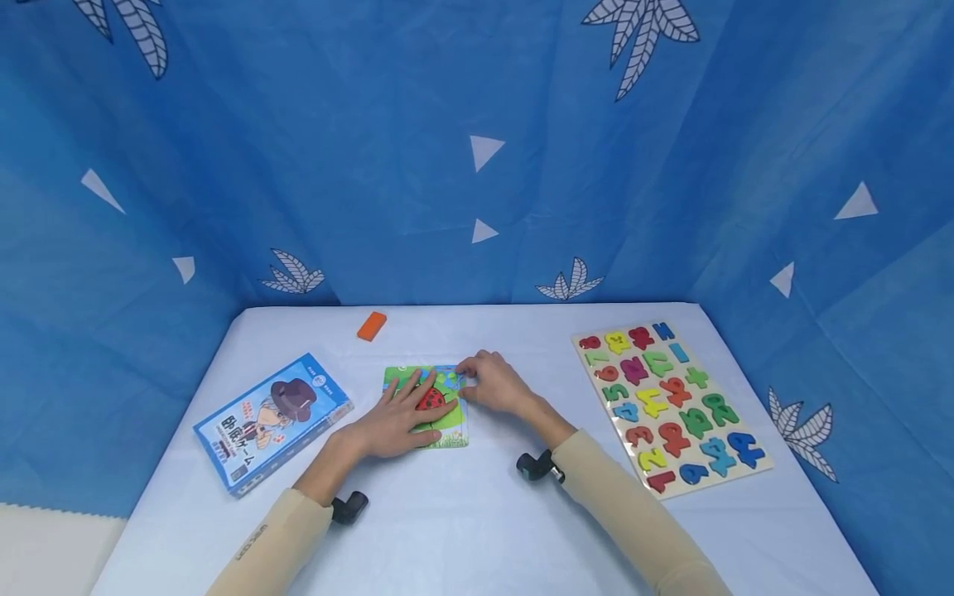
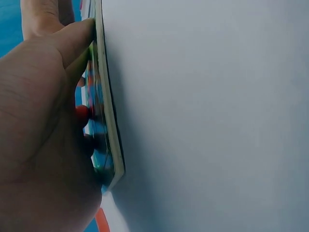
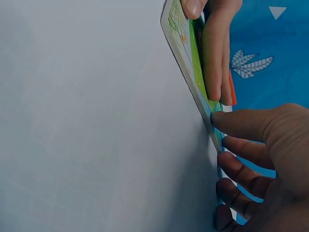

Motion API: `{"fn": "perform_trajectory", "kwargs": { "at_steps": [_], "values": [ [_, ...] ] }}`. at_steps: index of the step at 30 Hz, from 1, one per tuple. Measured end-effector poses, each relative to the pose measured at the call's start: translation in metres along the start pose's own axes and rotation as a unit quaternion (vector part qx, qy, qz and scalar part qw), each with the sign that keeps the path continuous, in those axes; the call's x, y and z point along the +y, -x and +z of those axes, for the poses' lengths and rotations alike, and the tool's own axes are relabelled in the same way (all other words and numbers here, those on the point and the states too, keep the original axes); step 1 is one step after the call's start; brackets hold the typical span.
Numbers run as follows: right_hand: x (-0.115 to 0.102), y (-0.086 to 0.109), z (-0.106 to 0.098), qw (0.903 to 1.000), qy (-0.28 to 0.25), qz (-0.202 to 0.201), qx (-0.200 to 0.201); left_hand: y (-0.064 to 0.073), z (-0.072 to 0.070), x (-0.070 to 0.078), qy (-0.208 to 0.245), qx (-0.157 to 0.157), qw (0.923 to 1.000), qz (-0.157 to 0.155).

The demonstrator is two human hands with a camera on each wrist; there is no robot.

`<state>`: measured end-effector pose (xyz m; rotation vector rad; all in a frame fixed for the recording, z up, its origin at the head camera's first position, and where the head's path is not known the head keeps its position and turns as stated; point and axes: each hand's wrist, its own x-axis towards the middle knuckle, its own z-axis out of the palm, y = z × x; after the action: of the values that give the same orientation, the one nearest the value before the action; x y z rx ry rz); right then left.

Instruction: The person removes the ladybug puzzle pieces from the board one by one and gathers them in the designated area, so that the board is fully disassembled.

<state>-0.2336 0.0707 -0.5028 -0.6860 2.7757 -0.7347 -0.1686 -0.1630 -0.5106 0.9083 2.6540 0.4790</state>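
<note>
A small flat puzzle board with a red ladybug on green lies mid-table in the head view. My left hand rests on it with fingers spread, covering its left and middle parts. At the board's upper right corner, my right hand has its fingers curled in. From the right wrist, the thumb touches the near edge of the board, and the fingertips bend in at the corner. The left wrist view shows the left thumb against the board's pale edge.
A blue box with a cartoon figure in a hat lies at left. An orange block sits near the back edge. At right lies a board of colourful number pieces. Blue cloth hangs behind the white table.
</note>
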Motion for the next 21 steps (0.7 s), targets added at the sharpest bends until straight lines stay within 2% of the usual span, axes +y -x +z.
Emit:
{"fn": "perform_trajectory", "kwargs": {
  "at_steps": [8, 17, 21],
  "values": [
    [-0.0002, -0.0013, 0.0025, 0.9999, -0.008, -0.003, 0.008, -0.0006, 0.0066, 0.0003, -0.005, 0.003, 0.9999, -0.011],
    [0.0000, -0.0016, 0.0035, 0.9999, -0.006, -0.007, 0.011, -0.0032, 0.0079, 0.0034, -0.041, -0.021, 0.9975, -0.053],
    [0.0001, -0.0023, 0.0030, 0.9999, -0.009, -0.005, 0.012, -0.0037, 0.0064, 0.0049, -0.046, -0.031, 0.9967, -0.060]
  ]
}}
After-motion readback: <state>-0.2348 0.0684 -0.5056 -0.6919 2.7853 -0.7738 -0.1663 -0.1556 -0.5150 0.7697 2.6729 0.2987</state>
